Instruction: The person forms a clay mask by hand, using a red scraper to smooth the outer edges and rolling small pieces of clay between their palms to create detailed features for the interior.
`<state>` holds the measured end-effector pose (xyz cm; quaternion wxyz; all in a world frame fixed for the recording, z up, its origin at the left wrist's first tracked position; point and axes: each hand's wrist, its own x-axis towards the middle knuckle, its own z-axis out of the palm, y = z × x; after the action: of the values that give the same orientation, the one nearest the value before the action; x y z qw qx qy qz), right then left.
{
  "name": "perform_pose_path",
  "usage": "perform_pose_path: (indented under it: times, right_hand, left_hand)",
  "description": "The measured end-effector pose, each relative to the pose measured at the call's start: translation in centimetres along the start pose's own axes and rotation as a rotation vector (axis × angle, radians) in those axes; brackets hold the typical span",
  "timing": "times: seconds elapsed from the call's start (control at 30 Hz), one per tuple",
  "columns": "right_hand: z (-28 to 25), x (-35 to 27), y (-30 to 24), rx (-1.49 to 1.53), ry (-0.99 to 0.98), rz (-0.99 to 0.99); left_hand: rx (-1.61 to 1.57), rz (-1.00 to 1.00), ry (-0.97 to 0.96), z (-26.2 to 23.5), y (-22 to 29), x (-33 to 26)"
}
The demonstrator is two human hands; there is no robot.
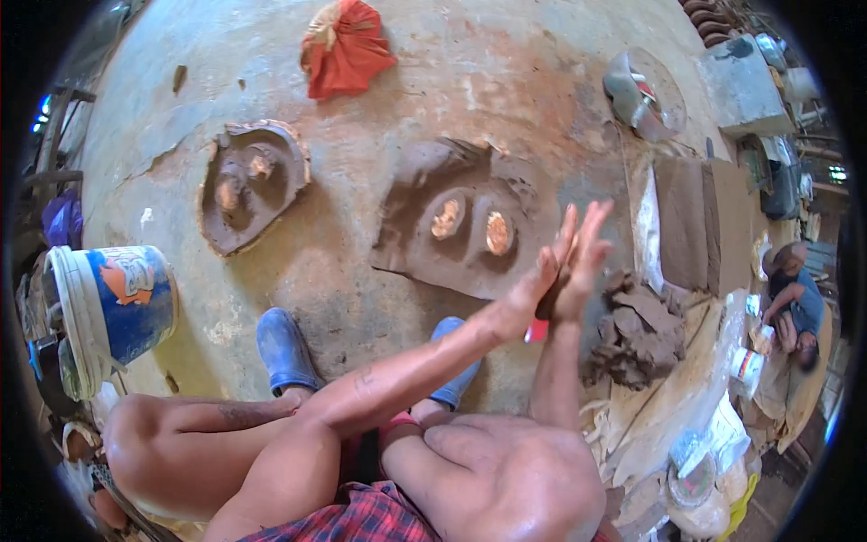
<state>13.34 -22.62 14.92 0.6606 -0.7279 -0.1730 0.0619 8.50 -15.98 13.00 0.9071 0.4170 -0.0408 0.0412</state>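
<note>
Brown-smeared left hand (538,284); flat against straight-fingered right hand (580,269)

Left hand (535,282) and right hand (581,271), extended palm to palm, clay slab (415,253) at left, clay heap (641,330) at right

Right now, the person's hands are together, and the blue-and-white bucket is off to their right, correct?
Not quite: in the head view, the bucket is off to the left. The left hand and right hand are indeed together.
</note>
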Motion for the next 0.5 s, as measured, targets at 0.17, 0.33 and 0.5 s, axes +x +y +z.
perform_pose_path:
  times: [0.17, 0.33, 0.5]
  right_hand:
    - [2.0, -2.1, -1.1, -0.230, -0.257, -0.190]
    - [1.4, 1.8, -1.1, 0.031, 0.064, 0.216]
    - [-0.8, 1.8, 2.3, -0.096, 0.043, 0.140]
  left_hand:
    - [-0.038, -0.133, 0.280, -1.0, 2.3, 0.4]
    - [-0.197, -0.062, 0.027, -0.4, 2.0, 1.6]
    - [-0.305, -0.115, 0.161, -0.6, 1.2, 1.2]
